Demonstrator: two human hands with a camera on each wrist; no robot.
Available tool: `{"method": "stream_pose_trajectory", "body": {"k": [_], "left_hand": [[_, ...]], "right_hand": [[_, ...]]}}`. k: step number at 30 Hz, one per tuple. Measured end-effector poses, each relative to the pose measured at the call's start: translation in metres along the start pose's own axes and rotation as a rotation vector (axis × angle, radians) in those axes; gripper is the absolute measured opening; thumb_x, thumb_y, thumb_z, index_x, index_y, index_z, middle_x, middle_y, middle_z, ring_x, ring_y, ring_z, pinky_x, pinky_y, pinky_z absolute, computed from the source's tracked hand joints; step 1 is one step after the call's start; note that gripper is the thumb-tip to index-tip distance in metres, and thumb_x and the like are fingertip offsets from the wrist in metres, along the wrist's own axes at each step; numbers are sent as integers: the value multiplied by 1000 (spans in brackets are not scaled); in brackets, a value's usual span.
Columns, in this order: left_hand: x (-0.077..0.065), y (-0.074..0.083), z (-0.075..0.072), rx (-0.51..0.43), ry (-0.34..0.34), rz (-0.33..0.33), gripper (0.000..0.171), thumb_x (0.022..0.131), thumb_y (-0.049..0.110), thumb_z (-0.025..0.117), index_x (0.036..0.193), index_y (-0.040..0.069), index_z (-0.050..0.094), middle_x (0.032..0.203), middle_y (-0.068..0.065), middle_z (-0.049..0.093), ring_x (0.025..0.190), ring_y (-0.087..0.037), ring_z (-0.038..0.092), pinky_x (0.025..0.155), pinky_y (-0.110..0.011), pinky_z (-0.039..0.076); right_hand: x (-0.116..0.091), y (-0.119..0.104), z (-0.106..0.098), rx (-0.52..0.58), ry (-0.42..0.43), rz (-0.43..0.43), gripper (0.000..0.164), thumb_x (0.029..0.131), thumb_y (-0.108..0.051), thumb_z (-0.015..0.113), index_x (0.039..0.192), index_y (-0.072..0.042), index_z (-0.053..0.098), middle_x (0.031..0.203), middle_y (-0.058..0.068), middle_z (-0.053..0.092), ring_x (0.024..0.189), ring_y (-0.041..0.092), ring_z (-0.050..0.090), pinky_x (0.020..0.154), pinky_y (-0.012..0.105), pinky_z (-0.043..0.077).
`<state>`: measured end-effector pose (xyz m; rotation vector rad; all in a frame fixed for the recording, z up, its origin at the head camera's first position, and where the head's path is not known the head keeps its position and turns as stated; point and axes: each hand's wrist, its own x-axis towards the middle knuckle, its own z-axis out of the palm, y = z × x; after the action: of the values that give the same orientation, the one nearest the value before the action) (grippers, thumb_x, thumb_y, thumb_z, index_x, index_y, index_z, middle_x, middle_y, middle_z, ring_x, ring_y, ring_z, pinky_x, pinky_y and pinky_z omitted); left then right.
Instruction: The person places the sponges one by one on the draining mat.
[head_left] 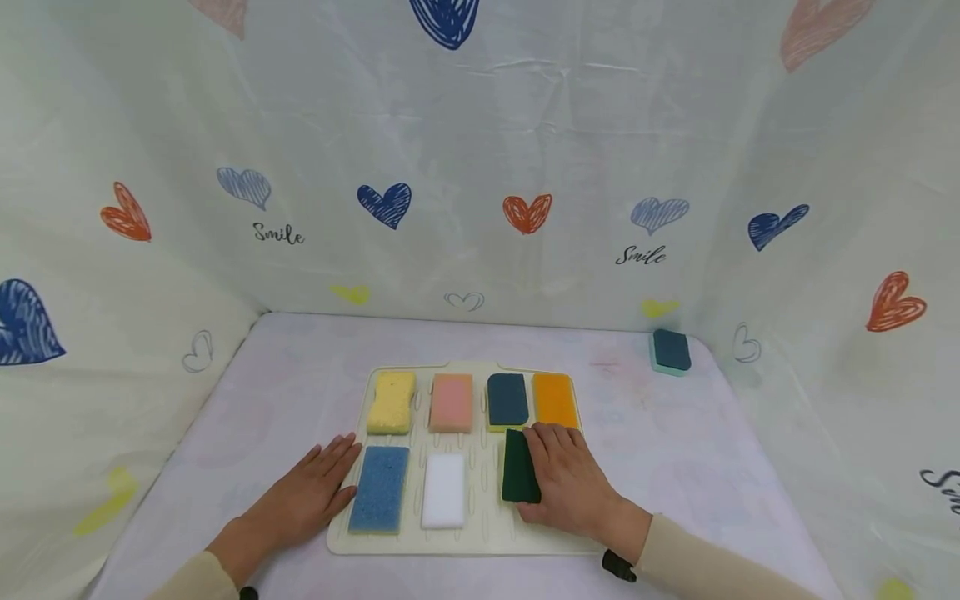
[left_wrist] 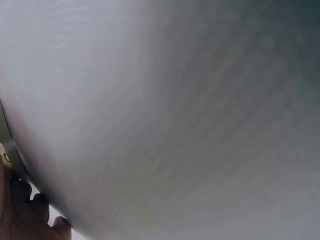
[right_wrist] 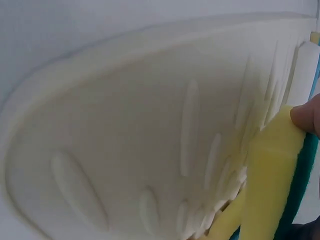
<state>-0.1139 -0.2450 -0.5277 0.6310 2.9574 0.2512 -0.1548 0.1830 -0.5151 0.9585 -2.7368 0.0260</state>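
My right hand [head_left: 566, 483] grips a sponge [head_left: 520, 468] with a dark green scouring face, over the right part of a cream tray [head_left: 483, 542]. Its yellow foam body [right_wrist: 272, 175] shows in the right wrist view, pinched by the thumb. My left hand [head_left: 311, 487] rests at the tray's left edge with fingers straight, beside a blue sponge [head_left: 379, 490]. A white sponge [head_left: 444, 492] lies on the tray's front row. Along the back row are a yellow sponge [head_left: 392, 402], a pink sponge [head_left: 452, 403], a dark blue-topped sponge [head_left: 507, 400] and an orange sponge [head_left: 555, 398].
A dark teal-topped sponge [head_left: 671, 351] lies apart at the table's back right corner. A pale cloth covers the table [head_left: 660, 467]. White curtains [head_left: 465, 125] printed with hearts hang behind it and at both sides. The left wrist view is mostly blurred.
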Motion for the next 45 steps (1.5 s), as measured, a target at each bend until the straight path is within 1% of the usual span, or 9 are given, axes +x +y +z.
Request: {"method": "stream_pose_trajectory", "body": {"k": [3, 8, 11, 22, 33, 41, 43, 45], "left_hand": [[-1, -1, -1, -3, -13, 4, 66, 111, 43, 52, 161, 2, 41, 168, -18, 38, 155, -40, 38, 123, -61, 35], [-2, -2, -1, -1, -20, 9, 66, 112, 44, 51, 161, 2, 40, 169, -18, 37, 155, -40, 37, 123, -61, 35], [-2, -2, 0, -1, -21, 8, 66, 112, 44, 50, 162, 2, 40, 169, -18, 37, 155, -40, 37, 123, -61, 35], [-1, -1, 0, 0, -23, 8, 66, 111, 44, 51, 162, 2, 40, 169, -18, 37, 155, -40, 37, 123, -61, 35], [0, 0, 1, 3, 7, 21, 65, 110, 40, 55, 160, 1, 43, 167, -20, 40, 153, -41, 39, 121, -61, 37], [0, 1, 0, -1, -14, 13, 64, 111, 40, 53, 160, 1, 41, 168, -20, 38, 155, -40, 38, 123, -60, 36], [0, 1, 0, -1, -14, 14, 64, 111, 40, 53, 160, 1, 42, 168, -20, 38, 154, -40, 38, 122, -61, 36], [0, 1, 0, -2, -17, 7, 65, 111, 41, 53, 161, 1, 41, 168, -20, 37, 155, -40, 37, 123, -60, 35]], "right_hand": [[-2, -7, 3, 4, -36, -9, 105, 77, -74, 77, 146, 1, 52, 138, 16, 58, 123, 31, 55, 104, 48, 48], [-2, -15, 4, 35, -99, -1, 104, 79, -75, 75, 149, -2, 50, 141, 13, 57, 124, 29, 53, 104, 47, 47], [0, -18, 4, 42, -116, 1, 103, 80, -75, 73, 149, -3, 50, 142, 13, 57, 125, 28, 53, 105, 47, 46], [2, -20, 6, 32, -88, -43, 101, 79, -75, 72, 148, -4, 52, 143, 12, 58, 125, 28, 54, 104, 46, 47], [1, -18, 8, 34, -119, -72, 100, 80, -76, 70, 150, -6, 52, 145, 10, 57, 129, 26, 54, 107, 47, 46], [-1, -16, 11, 25, -59, -89, 100, 78, -76, 72, 148, -6, 54, 143, 11, 59, 127, 27, 56, 105, 47, 47], [-1, -16, 10, 21, -60, -90, 101, 79, -76, 71, 149, -6, 53, 144, 11, 59, 128, 27, 56, 106, 48, 47], [-1, -15, 9, 23, -83, -86, 102, 80, -78, 68, 151, -6, 51, 148, 11, 57, 131, 27, 55, 109, 49, 46]]}}
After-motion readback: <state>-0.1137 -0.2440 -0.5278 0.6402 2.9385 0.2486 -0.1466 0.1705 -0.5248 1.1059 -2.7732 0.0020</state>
